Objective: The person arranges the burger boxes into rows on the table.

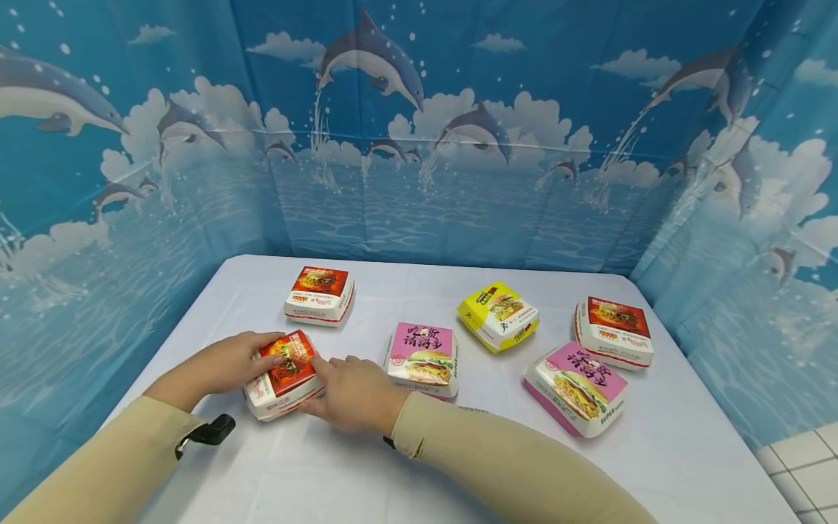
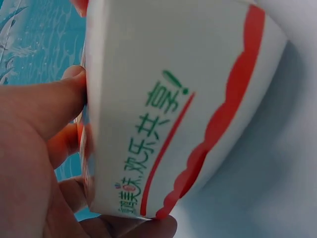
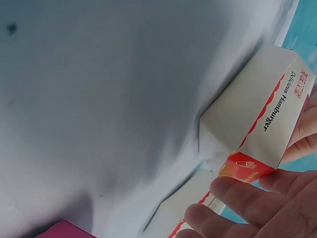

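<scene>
A red and white hamburger box sits between both hands at the left of the table, turned at an angle. My left hand grips its left side, with thumb and fingers spread along the lid edge. In the left wrist view, a fingertip reaches a lower corner of the box wall. From the other side, my right hand holds the box by its right edge, one finger at the lid's red panel and the thumb lower down. The right wrist view shows right-hand fingers at the box's red corner tab.
Behind stands another red and white box. To the right are a pink box, a yellow box, a second pink box and a third red and white box. A dolphin-print curtain surrounds the white table.
</scene>
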Tool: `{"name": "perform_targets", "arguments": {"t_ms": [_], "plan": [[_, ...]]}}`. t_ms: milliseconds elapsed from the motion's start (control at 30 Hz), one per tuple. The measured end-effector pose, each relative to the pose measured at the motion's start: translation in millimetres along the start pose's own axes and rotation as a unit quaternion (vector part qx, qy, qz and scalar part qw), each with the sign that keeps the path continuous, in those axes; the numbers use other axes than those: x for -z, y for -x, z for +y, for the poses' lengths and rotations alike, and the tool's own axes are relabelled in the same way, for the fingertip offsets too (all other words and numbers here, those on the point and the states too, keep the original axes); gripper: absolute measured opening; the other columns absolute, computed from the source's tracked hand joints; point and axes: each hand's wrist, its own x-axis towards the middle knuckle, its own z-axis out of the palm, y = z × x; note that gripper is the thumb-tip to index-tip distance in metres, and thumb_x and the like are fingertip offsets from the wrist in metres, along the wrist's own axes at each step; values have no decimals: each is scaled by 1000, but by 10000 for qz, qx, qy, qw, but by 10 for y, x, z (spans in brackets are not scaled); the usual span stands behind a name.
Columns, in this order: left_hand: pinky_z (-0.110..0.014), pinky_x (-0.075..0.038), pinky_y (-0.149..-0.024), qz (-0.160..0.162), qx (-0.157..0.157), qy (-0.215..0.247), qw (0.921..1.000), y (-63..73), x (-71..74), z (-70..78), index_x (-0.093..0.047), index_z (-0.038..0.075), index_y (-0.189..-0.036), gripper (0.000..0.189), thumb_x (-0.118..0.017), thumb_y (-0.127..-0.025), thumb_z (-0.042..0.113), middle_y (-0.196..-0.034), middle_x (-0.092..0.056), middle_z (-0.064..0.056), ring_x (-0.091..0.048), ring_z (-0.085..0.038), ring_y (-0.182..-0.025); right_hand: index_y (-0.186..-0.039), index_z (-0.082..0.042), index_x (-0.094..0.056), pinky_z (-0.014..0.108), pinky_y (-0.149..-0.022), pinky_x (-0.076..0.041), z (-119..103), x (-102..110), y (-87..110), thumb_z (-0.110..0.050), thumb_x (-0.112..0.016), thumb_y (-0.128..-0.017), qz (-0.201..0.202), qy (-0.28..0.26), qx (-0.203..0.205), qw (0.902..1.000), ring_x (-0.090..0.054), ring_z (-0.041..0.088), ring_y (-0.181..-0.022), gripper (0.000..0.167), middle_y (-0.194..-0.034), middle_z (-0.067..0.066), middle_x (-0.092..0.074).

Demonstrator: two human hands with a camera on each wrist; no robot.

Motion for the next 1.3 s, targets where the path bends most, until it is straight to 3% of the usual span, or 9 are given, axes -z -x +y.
{"name": "perform_targets", "arguments": {"t_ms": [300,733,867,967,1033,1133,1300], "plan": [[-71,-48,-106,-126,171,135,9997,7,-23,69,-45,14,-160,75,-65,-100,54,-151,-54,-30,-57,-47,-131,-163,-22,-41,40,-114,-51,27,-2,-16,-77,-47,-98,56,-55,-241,9997,-61,25,-137,86,-152,-1,-62],[-73,-45,-108,-296,95,267,9992,91,-25,182,-30,23,-168,80,-64,-101,51,-158,-46,-31,-53,-53,-137,-167,-23,-31,42,-103,-58,20,-32,-57,-82,-51,-93,-118,-316,-612,9976,-67,27,-130,97,-158,5,-55],[-57,-59,-89,-334,203,389,9985,82,-41,191,-28,22,-168,83,-65,-100,53,-151,-52,-31,-66,-40,-107,-168,-23,-29,44,-103,-59,16,-43,-57,-82,-51,-93,-44,-408,-698,9967,-66,32,-131,98,-166,7,-45],[-39,-57,-68,-359,312,515,9975,68,-57,197,-27,21,-168,86,-66,-99,54,-144,-55,-31,-62,-26,-83,-167,-22,-32,45,-102,-59,0,-50,-35,-82,-53,-92,153,-444,-733,9962,-64,34,-134,98,-169,9,-39],[-34,-54,-62,-368,388,580,9969,60,-67,201,-26,21,-168,87,-66,-99,55,-142,-54,-30,-60,-24,-76,-166,-19,-35,44,-101,-60,-15,-53,-19,-81,-53,-92,300,-385,-725,9962,-63,33,-135,97,-168,10,-41],[-33,-53,-61,-341,431,551,9970,55,-76,199,-25,21,-167,88,-65,-99,57,-142,-54,-30,-60,-23,-79,-163,-15,-40,42,-103,-59,-31,-47,-5,-82,-53,-92,424,-271,-691,9963,-63,32,-135,98,-165,11,-45],[-34,-55,-60,-463,384,768,9952,80,-69,168,-22,18,-168,94,-69,-96,57,-142,-53,-31,-59,-23,-76,-164,-14,-36,42,-105,-58,-23,-31,-12,-82,-56,-91,241,-347,-708,9966,-63,34,-136,101,-166,11,-44]]}}
